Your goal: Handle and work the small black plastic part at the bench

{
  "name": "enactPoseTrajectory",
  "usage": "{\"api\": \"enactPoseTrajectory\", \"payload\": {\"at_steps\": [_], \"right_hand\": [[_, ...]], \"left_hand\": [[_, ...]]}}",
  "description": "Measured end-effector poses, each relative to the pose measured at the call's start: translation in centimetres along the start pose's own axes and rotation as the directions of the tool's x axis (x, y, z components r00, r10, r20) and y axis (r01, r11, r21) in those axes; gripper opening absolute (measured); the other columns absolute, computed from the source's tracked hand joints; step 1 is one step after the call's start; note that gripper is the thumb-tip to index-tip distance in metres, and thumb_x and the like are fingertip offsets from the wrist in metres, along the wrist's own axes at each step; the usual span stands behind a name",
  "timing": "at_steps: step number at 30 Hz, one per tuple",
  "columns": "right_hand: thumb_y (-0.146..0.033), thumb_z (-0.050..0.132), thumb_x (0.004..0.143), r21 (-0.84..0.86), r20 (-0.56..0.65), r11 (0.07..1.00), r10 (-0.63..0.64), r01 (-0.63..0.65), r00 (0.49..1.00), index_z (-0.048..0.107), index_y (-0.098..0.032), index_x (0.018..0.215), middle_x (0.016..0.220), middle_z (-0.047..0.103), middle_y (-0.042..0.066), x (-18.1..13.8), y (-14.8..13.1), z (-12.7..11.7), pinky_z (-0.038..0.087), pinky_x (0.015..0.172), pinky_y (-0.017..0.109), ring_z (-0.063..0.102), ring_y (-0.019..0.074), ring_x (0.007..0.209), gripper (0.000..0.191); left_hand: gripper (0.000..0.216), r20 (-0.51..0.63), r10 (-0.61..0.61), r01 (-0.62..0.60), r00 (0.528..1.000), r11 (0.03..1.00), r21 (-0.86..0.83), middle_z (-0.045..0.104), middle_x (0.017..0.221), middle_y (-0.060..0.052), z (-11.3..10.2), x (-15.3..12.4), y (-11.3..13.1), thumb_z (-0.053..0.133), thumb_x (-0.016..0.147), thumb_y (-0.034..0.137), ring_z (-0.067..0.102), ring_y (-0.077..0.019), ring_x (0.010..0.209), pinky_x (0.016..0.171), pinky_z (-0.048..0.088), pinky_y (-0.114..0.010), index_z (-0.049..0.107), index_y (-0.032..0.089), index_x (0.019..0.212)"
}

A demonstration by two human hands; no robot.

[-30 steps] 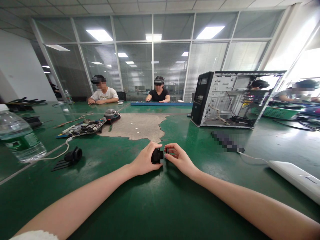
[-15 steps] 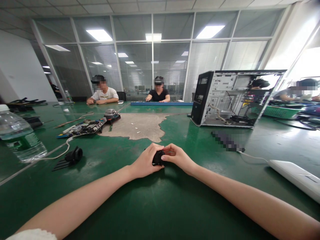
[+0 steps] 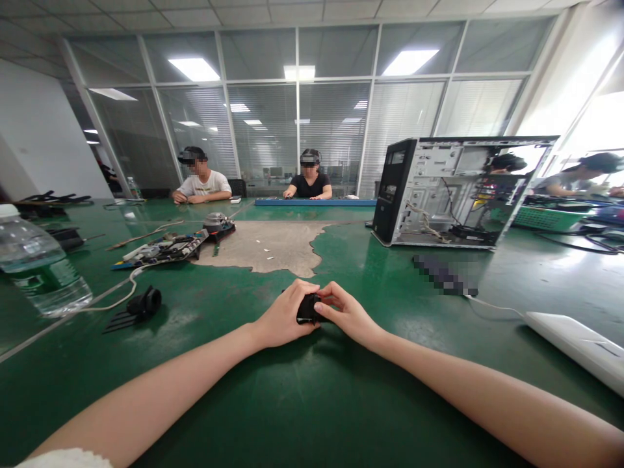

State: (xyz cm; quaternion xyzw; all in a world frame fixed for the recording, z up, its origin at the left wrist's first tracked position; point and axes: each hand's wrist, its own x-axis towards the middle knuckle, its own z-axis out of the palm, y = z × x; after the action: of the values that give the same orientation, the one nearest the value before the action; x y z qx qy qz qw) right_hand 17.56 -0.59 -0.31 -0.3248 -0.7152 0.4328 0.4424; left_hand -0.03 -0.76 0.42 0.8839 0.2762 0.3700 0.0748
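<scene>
A small black part (image 3: 307, 308) sits between my hands, just above the green table (image 3: 312, 390); its exact kind is hard to make out. My left hand (image 3: 286, 313) is wrapped round it, thumb below and fingers over the top. On its right side, the thumb and bent fingers of my right hand (image 3: 347, 314) pinch the same part. Much of it is hidden by the fingers. To the left lies another black piece (image 3: 141, 304), with a round opening and thin flat prongs.
A water bottle (image 3: 43, 273) stands at left. Beyond the hands are a circuit board (image 3: 166, 250) with a cable and an opened computer case (image 3: 439, 195). A white power bank (image 3: 575, 344) lies at right, cabled to a blurred dark object (image 3: 443, 276). Several people sit around the table.
My right hand has shifted slightly, its fingers a little higher and more bent over the black part. My left hand keeps its grip almost unmoved.
</scene>
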Motion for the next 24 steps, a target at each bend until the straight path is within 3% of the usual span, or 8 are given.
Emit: {"api": "enactPoseTrajectory", "payload": {"at_steps": [5,13,20,24], "right_hand": [[-0.039,0.060,0.072,0.078,0.031,0.993,0.084,-0.086,0.996,0.046,-0.020,0.082,0.082,0.054,-0.002,0.14,-0.16,-0.08,0.050,0.065,0.028,0.056,0.0134,0.076,0.025],[-0.031,0.062,0.072,-0.026,0.033,1.000,-0.010,0.010,0.999,0.047,-0.021,0.084,0.091,0.054,0.001,-0.35,-0.59,-0.16,0.049,0.073,0.031,0.055,0.0177,0.091,0.021],[-0.035,0.057,0.075,-0.006,0.029,1.000,-0.001,0.001,1.000,0.047,-0.020,0.083,0.084,0.054,-0.001,-0.02,-0.75,-0.10,0.047,0.071,0.030,0.056,0.0143,0.079,0.020],[-0.036,0.058,0.075,0.010,0.033,0.999,0.034,-0.035,0.999,0.047,-0.020,0.090,0.090,0.053,0.001,0.08,-0.36,-0.14,0.048,0.070,0.030,0.056,0.0143,0.079,0.024]], "left_hand": [[0.061,-0.003,0.001,-0.001,1.000,1.000,0.016,0.045,0.110,-0.007,0.08,0.05,-0.04,0.065,0.064,0.018,0.047,-0.0240,0.104,0.089,0.040,-0.041,0.034,0.022,0.116],[0.062,0.014,0.006,-0.007,1.000,0.998,0.064,0.045,0.110,-0.007,0.27,0.10,-0.40,0.065,0.064,0.021,0.046,-0.0240,0.104,0.088,0.041,-0.040,0.032,0.021,0.117],[0.065,0.022,0.009,-0.010,1.000,0.998,0.062,0.044,0.111,-0.008,0.35,0.15,-0.55,0.065,0.065,0.021,0.046,-0.0250,0.105,0.088,0.040,-0.041,0.030,0.022,0.119],[0.064,0.019,0.014,-0.015,1.000,0.998,0.057,0.044,0.111,-0.008,0.34,0.13,-0.55,0.065,0.065,0.019,0.045,-0.0236,0.105,0.089,0.040,-0.039,0.031,0.021,0.118]]}}
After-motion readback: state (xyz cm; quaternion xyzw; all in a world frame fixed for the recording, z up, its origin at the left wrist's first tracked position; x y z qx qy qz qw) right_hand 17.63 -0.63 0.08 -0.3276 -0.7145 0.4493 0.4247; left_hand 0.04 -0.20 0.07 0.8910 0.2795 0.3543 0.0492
